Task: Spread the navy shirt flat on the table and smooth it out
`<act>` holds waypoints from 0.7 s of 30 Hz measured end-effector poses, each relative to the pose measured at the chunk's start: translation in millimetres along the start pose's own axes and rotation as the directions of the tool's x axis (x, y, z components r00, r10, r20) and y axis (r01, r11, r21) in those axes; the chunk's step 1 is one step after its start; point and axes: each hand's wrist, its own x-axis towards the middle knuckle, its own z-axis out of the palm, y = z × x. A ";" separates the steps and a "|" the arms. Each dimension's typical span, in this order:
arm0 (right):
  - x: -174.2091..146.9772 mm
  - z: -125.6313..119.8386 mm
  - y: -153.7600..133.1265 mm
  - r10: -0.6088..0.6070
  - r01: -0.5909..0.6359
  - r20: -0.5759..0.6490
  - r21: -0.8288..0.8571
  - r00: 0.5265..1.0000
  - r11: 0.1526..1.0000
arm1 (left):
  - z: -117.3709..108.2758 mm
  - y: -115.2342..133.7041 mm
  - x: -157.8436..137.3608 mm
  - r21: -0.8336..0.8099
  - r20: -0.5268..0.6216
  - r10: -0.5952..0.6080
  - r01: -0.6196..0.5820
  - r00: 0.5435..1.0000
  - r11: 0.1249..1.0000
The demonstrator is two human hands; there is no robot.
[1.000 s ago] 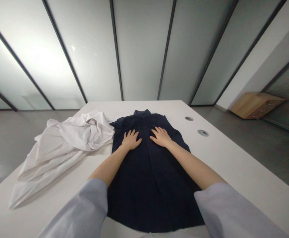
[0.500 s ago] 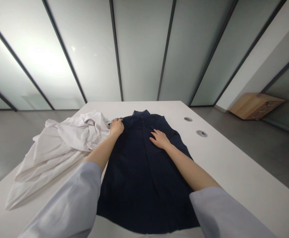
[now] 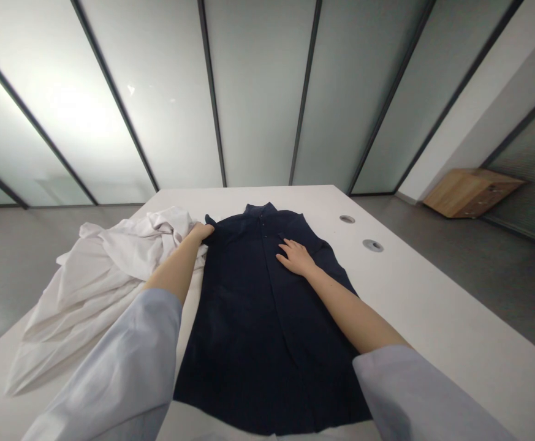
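Observation:
A dark navy shirt (image 3: pixel 244 306) lies spread front-up, its collar at the far end and a row of buttons down the middle. My left hand (image 3: pixel 203 231) is closed on the shirt's left sleeve edge, with a bit of dark cloth standing up beyond the fingers. Flat on the chest of the shirt rests my right hand (image 3: pixel 297 257), fingers spread. Beside my left forearm is a crumpled white garment (image 3: pixel 115 257), heaped on the left and touching that hand's side.
The white table (image 3: pixel 414 306) carries both garments. Two round cable grommets, a far one (image 3: pixel 347 218) and a nearer one (image 3: pixel 372 245), are set in its right side. A wooden cabinet (image 3: pixel 472 193) stands on the floor at right. Frosted glass panels (image 3: pixel 258 92) rise behind.
My left hand has moved left, drawing the shirt's sleeve edge outward and up a little. The right hand has stayed on the chest.

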 end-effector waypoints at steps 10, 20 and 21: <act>3.2 5.9 4.2 0.001 -0.001 -0.010 0.014 1.000 1.000 | -20.6 -1.3 -0.5 -0.349 0.251 -0.174 0.256 0.952 0.901; 2.6 4.7 2.9 0.003 -0.003 -0.015 0.010 1.000 1.000 | -26.8 5.0 0.4 -0.159 -0.098 -0.044 0.028 0.994 0.987; 2.4 4.6 2.8 0.002 -0.001 -0.016 0.009 1.000 1.000 | -27.3 8.8 -1.9 -0.135 -0.144 -0.002 -0.018 0.990 0.991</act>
